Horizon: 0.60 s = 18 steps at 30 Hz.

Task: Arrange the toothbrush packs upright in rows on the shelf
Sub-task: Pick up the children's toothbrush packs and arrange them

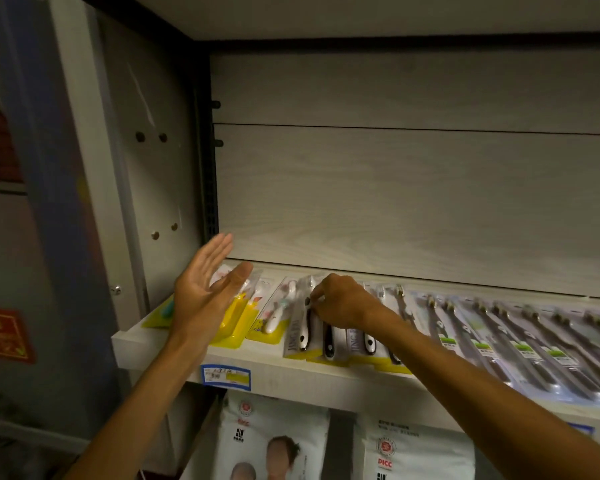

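Note:
Toothbrush packs lie flat in a row along the pale wooden shelf (pixel 291 377). At the left are yellow-backed children's packs (pixel 269 318). In the middle are grey-and-yellow packs with black-and-white handles (pixel 303 336). To the right are several long dark-handled packs (pixel 520 344). My right hand (pixel 340 303) pinches the upper part of one middle pack with curled fingers. My left hand (pixel 203 289) hovers over the leftmost yellow packs, fingers straight, palm facing right, holding nothing.
The shelf's back panel (pixel 395 202) rises behind the packs with bare room above them. A side wall (pixel 153 188) closes the left end. A blue price label (pixel 226 375) sits on the front edge. White bagged goods (pixel 274 441) hang below.

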{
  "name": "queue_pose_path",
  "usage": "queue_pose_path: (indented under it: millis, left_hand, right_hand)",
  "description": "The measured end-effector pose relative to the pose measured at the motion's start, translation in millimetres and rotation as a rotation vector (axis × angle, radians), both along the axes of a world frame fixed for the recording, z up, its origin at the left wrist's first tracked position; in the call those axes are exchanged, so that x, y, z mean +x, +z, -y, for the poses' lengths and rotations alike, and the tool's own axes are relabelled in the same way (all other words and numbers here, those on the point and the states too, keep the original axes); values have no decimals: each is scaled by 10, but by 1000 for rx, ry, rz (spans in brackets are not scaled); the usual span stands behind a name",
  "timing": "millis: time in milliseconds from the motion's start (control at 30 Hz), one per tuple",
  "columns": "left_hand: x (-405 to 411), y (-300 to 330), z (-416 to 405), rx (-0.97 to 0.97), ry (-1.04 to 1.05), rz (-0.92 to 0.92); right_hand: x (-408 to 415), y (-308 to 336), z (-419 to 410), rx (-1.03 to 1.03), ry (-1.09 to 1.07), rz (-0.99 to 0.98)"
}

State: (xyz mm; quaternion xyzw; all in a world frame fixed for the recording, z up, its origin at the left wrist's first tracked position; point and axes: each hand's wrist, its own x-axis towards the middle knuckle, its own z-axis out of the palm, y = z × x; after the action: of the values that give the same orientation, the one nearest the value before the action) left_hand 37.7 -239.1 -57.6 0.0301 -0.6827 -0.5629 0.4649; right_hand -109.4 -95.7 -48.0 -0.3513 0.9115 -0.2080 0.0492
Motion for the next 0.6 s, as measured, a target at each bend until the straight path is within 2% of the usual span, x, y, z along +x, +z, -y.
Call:
queue_pose_path:
  millis: [200, 333, 467, 600]
  left_hand:
    - [85, -30, 106, 13, 52, 3]
    - [116, -63, 220, -29, 153, 93]
    - [63, -81, 327, -202, 356, 370]
    - [-51, -155, 313, -526, 523, 724]
  right_hand:
    - [54, -117, 46, 199, 66, -190]
    - [77, -18, 10, 148, 70, -183]
    - [90, 148, -65, -43, 78, -253]
    - [118, 137, -105, -234, 109, -275]
